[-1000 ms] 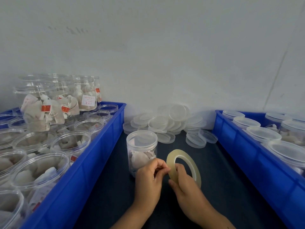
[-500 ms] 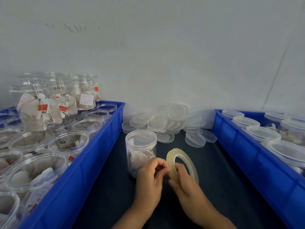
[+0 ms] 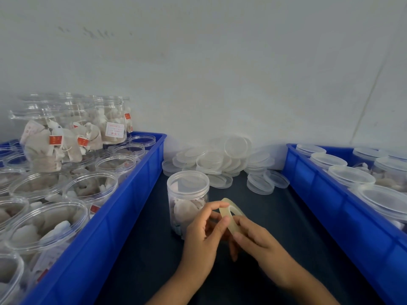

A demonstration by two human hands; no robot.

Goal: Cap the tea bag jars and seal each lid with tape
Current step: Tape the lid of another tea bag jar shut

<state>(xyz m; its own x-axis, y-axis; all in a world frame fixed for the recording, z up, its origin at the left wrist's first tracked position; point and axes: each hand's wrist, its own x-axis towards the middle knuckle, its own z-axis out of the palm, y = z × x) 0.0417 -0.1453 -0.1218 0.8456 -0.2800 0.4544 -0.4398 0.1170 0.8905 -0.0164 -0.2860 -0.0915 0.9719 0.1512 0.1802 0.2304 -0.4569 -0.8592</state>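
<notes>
Both hands, the left hand (image 3: pixel 203 233) and right hand (image 3: pixel 253 236), pinch the yellowish translucent tape roll (image 3: pixel 229 213) beside the capped clear plastic jar (image 3: pixel 187 194), hunting the tape's end; next, peel it free.

Left hand (image 3: pixel 203 233) and right hand (image 3: pixel 253 238) together, fingers curled, pinching.

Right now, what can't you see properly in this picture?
- Free end of the tape roll: head view, hidden by the left hand and right hand.
- Capped jar's lower right side: behind the left hand.
- Print on the white label: too small.
- Left blue bin: cut off by the frame's left edge.
</notes>
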